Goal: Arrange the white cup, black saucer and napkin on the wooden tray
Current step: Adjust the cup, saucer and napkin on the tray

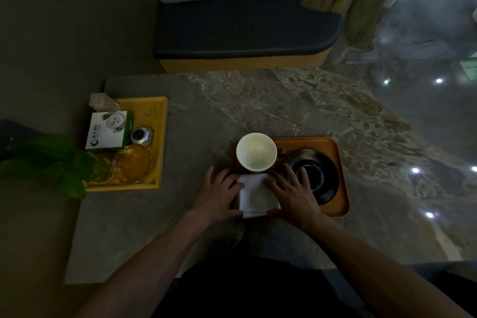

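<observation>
Nearest the camera, both forearms reach over the stone worktop to the near left corner of the wooden tray; the left hand lies at the napkin's left edge with its fingers spread and flat, the thumb at the near corner; the right hand presses likewise on the right edge, its fingers splayed open and reaching partly over the saucer's rim; neither hand grips anything, both seem only to steady and square the cloth, probably so that it sits neatly against the tray's edge.

The napkin, white and folded to a square, lies in that near left corner of the tray; just beyond it stands the white cup, upright and empty, in the far left corner; the black saucer fills the right half of the tray, bare, with the cup beside it and not on it; so all three things are on the tray, and I judge only the final straightening remains.

Farther left, well apart, a yellow tray holds a white and green box, a glass ashtray, a small silver object and a clear holder; green leaves overlap its near corner.
</observation>
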### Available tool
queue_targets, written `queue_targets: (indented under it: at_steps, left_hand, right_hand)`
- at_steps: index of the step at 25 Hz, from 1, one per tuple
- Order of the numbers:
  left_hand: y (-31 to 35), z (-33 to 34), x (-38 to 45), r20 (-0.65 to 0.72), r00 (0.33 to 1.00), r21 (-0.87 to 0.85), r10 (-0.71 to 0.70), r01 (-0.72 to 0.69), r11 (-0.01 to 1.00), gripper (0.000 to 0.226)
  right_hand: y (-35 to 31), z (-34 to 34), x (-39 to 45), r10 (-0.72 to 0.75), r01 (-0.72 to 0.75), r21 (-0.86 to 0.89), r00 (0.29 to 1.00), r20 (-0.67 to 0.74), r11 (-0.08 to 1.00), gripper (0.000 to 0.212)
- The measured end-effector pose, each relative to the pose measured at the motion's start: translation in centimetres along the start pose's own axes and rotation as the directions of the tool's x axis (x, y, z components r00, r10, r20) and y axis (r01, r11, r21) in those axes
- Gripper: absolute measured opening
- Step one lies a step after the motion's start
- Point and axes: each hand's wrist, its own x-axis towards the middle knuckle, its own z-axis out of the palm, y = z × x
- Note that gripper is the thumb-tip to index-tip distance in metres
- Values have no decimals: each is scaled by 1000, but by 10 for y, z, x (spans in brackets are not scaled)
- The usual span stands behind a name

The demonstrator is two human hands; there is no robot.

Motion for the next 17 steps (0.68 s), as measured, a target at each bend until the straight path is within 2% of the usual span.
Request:
queue_targets:
  at_steps: [17]
  left_hand:
    - [7,4,2,11,1000,1,-26,26,1000,79]
  right_hand:
    - [5,0,-2,8,-8,-22,1000,9,1000,92]
